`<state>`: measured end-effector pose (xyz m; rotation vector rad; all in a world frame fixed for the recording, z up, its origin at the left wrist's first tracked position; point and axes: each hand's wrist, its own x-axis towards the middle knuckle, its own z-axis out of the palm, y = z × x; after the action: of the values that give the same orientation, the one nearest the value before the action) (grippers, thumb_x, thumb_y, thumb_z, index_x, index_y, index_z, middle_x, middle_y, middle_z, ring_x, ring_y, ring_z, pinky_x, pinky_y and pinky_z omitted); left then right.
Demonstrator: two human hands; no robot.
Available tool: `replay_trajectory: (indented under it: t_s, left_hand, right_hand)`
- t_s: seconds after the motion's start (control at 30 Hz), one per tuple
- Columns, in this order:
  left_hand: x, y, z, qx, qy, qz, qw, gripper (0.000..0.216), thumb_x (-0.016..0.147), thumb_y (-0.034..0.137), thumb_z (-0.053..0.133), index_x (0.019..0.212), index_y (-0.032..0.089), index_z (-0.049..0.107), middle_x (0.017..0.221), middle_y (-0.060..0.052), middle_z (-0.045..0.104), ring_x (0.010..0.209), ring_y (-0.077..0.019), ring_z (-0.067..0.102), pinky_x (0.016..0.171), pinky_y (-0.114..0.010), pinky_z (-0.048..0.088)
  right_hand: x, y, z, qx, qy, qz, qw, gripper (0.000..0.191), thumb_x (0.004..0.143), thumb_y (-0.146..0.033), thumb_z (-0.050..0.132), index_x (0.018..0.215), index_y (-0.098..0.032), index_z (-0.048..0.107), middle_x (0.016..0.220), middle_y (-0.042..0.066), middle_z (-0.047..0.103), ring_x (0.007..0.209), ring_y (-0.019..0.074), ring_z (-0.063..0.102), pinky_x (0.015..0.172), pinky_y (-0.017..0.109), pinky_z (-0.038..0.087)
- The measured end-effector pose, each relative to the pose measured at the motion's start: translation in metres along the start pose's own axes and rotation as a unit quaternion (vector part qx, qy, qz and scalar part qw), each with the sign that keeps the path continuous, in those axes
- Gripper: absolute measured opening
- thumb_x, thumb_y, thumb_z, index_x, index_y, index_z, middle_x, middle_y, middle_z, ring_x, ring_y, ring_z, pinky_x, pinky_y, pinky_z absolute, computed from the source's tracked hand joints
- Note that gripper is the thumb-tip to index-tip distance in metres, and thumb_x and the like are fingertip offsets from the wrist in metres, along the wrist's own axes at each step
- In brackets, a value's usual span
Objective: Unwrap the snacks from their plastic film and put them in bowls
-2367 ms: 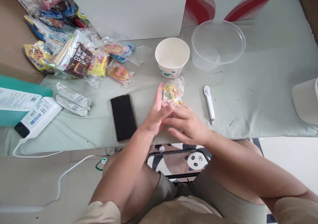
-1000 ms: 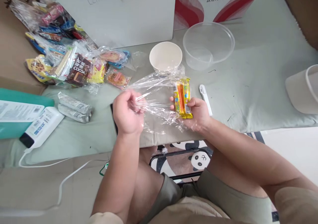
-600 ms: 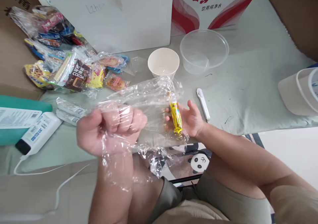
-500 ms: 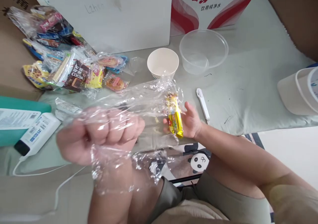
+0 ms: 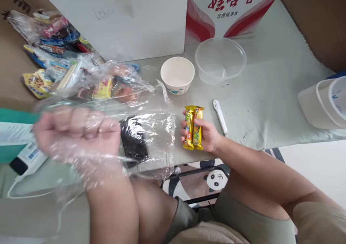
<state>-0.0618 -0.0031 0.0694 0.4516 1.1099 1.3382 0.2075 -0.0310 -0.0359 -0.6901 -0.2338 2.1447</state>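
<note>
My left hand (image 5: pixel 81 128) is closed in a fist on a clear plastic bag (image 5: pixel 159 128). The bag's film spreads over the fist and stretches out to the right, and a dark flat object (image 5: pixel 134 140) shows through it. In my right hand (image 5: pixel 209 137) lie two yellow wrapped snack bars (image 5: pixel 193 128), side by side, with the thumb resting over one and fingers curled round the other. A white paper bowl (image 5: pixel 177 74) stands above the bars. Right of my right hand lies a white utility knife (image 5: pixel 220 117).
Packaged snacks (image 5: pixel 54 53) are heaped at the left, partly behind the bag. A clear plastic tub (image 5: pixel 220 62) stands beside the bowl, before white and red boxes (image 5: pixel 235 11). A white bucket (image 5: pixel 316 103) sits far right. A green container (image 5: pixel 13 134) and a corded white power device (image 5: pixel 29 161) lie left.
My left hand has pulled the plastic bag leftward, off my right hand. The snack bars, seen through the bag before, now lie uncovered in my right hand, whose thumb has folded over them.
</note>
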Motion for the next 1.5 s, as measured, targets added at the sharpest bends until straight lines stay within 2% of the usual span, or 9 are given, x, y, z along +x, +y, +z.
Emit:
replay_trajectory:
  t_s: [0.27,0.5,0.73,0.93,1.07,1.17,1.3,1.4,1.5]
  left_hand:
    - [0.02,-0.027,0.025,-0.078,-0.017,-0.026,0.996,0.047,0.09,0.025,0.05,0.053,0.021,0.02,0.043,0.005,0.016,0.037,-0.0089,0.016,0.038,-0.024,0.017]
    - [0.019,-0.033,0.022,-0.044,-0.096,-0.047,0.993,0.048,0.082,0.027,0.059,0.051,0.02,0.023,0.044,0.005,0.014,0.036,-0.0074,0.019,0.038,-0.022,0.022]
    - [0.018,-0.03,0.009,-0.034,-0.246,-0.055,0.967,0.057,0.083,0.034,0.058,0.05,0.022,0.014,0.044,0.006,0.006,0.037,-0.0087,0.017,0.037,-0.024,0.03]
    - [0.015,-0.041,-0.014,-0.095,-0.433,-0.107,0.89,0.067,0.086,0.037,0.06,0.045,0.024,0.008,0.038,0.01,-0.009,0.024,-0.005,0.0,0.025,-0.025,0.019]
    - [0.01,-0.037,-0.013,-0.066,-0.535,-0.19,0.821,0.066,0.082,0.034,0.067,0.038,0.023,0.019,0.034,0.009,0.0,0.022,-0.0034,0.006,0.025,-0.023,0.017]
    - [0.014,-0.027,-0.01,-0.016,-0.488,-0.153,0.859,0.056,0.077,0.035,0.073,0.039,0.021,0.034,0.035,0.006,0.016,0.026,-0.0045,0.02,0.029,-0.022,0.024]
    - [0.023,-0.022,-0.008,0.021,-0.296,-0.082,0.951,0.042,0.067,0.055,0.082,0.08,0.016,0.074,0.073,-0.009,0.068,0.071,-0.022,0.07,0.062,-0.033,0.061]
    - [0.024,-0.034,0.001,0.077,-0.262,-0.085,0.958,0.085,0.056,0.081,0.08,0.112,0.017,0.076,0.116,-0.017,0.077,0.12,-0.0391,0.069,0.087,-0.046,0.063]
    - [0.023,-0.054,0.016,0.203,-0.239,-0.117,0.942,0.068,0.052,0.054,0.096,0.107,0.019,0.076,0.111,-0.015,0.08,0.114,-0.0321,0.073,0.087,-0.036,0.061]
  right_hand:
    - [-0.021,-0.046,0.021,-0.228,0.092,-0.2,0.949,0.046,0.067,-0.029,0.078,0.106,-0.027,0.054,0.073,-0.008,0.051,0.055,0.0089,0.048,0.056,0.026,0.044]
    - [0.02,-0.194,0.025,-0.666,0.243,-0.399,0.582,0.027,0.08,-0.015,0.08,0.094,-0.023,0.058,0.089,0.001,0.066,0.084,0.0154,0.063,0.079,0.033,0.051]
    - [0.039,-0.201,0.037,-0.847,0.246,-0.237,0.409,0.067,0.077,-0.04,0.086,0.132,-0.01,0.062,0.139,0.023,0.062,0.137,0.0407,0.055,0.115,0.061,0.041]
    - [0.038,-0.102,0.088,-0.801,-0.221,-0.286,0.477,0.081,0.083,-0.047,0.079,0.152,-0.02,0.049,0.155,0.015,0.055,0.145,0.0328,0.051,0.119,0.053,0.042]
    - [0.043,-0.064,0.112,-0.772,-0.333,-0.212,0.498,0.03,0.095,-0.027,0.064,0.123,-0.017,0.066,0.112,0.008,0.075,0.103,0.0183,0.069,0.099,0.036,0.051]
    - [0.021,-0.061,0.108,-0.772,-0.26,-0.178,0.552,0.024,0.1,-0.026,0.055,0.08,-0.017,0.062,0.07,0.002,0.067,0.066,0.0111,0.06,0.067,0.025,0.045]
    - [-0.019,-0.056,0.076,-0.674,-0.024,-0.118,0.729,0.042,0.1,-0.054,0.057,0.08,-0.018,0.062,0.055,-0.004,0.053,0.046,0.0089,0.052,0.048,0.023,0.038]
    - [-0.029,-0.038,0.043,-0.527,0.155,-0.168,0.818,0.058,0.086,-0.076,0.065,0.091,-0.018,0.07,0.056,-0.006,0.047,0.046,0.0091,0.051,0.047,0.023,0.046]
    - [-0.026,-0.023,0.017,-0.419,0.215,-0.198,0.86,0.069,0.076,-0.086,0.068,0.094,-0.02,0.075,0.057,-0.006,0.041,0.05,0.01,0.051,0.056,0.027,0.057]
